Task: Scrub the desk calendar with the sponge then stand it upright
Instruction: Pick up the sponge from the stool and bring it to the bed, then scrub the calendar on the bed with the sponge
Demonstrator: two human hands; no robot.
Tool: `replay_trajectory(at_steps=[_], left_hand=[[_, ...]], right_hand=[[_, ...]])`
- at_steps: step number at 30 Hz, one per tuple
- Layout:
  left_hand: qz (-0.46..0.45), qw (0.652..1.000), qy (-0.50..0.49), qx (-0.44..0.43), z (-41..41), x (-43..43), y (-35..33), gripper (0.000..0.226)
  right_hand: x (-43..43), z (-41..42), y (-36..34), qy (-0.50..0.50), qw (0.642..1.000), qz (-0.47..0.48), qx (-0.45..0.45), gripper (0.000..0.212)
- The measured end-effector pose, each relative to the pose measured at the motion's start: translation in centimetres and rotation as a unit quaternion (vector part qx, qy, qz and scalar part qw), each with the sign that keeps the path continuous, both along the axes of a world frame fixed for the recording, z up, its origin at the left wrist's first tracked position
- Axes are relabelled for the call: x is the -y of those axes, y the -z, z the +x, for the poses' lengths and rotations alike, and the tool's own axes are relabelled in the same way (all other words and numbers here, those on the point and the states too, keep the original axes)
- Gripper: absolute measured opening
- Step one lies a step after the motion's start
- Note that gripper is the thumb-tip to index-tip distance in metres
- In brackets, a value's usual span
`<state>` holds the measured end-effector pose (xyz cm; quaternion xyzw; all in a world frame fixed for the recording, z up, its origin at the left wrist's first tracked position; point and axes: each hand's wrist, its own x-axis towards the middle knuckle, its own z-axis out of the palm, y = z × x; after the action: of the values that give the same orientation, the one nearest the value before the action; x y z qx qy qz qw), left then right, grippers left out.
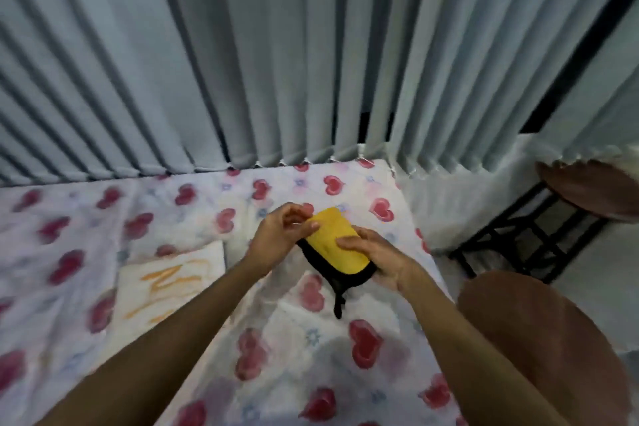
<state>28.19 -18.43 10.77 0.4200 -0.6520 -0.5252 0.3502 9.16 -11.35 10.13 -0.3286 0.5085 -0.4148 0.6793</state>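
Observation:
A yellow sponge (337, 241) with a black mesh underside and a dangling black strap is held above the table between both hands. My left hand (276, 235) pinches its upper left edge with thumb and fingers. My right hand (377, 254) grips its right side, thumb lying across the yellow face. A flat white card with orange markings, probably the desk calendar (169, 290), lies on the cloth to the left of my left forearm. The picture is blurred.
The table wears a white cloth with red hearts (363, 342). Grey vertical blinds (276, 62) hang right behind it. Two round brown stools (539, 339) stand at the right, the farther one on a black metal frame (525, 235).

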Motion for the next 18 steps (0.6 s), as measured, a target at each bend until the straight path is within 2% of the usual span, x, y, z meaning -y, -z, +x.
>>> replay_trajectory(at_steps=[2,4,6,8,10,12,15,18], left_hand=[[-0.012,0.998,-0.057,0.015,4.9,0.6,0.2,0.013],[-0.038,0.987,-0.134,0.076,10.5,0.6,1.6,0.012],[-0.061,0.961,-0.205,0.177,16.2,-0.1,3.9,0.024],[-0.057,0.927,-0.249,0.276,21.4,-1.3,6.4,0.044],[-0.026,0.894,-0.217,0.391,25.7,-2.4,9.0,0.082],[-0.009,0.86,-0.132,0.493,29.1,-3.1,11.1,0.122],[-0.029,0.849,-0.046,0.525,32.2,-3.4,13.5,0.123],[-0.055,0.835,-0.002,0.547,33.2,-3.3,14.2,0.122]], right_hand=[[2.2,4.8,0.8,-0.004,0.998,0.04,0.04,0.019],[3.9,9.5,1.8,-0.021,0.994,0.102,0.023,0.018],[5.3,13.4,2.9,-0.051,0.992,0.101,-0.063,0.015],[6.6,16.7,3.6,-0.056,0.981,0.051,-0.176,0.016],[7.5,20.0,4.0,-0.045,0.946,0.001,-0.321,0.02],[7.7,22.7,4.6,-0.036,0.878,-0.074,-0.472,0.033],[7.7,26.8,6.2,-0.064,0.807,-0.134,-0.572,0.053],[7.6,30.3,8.5,-0.126,0.76,-0.085,-0.632,0.066]])
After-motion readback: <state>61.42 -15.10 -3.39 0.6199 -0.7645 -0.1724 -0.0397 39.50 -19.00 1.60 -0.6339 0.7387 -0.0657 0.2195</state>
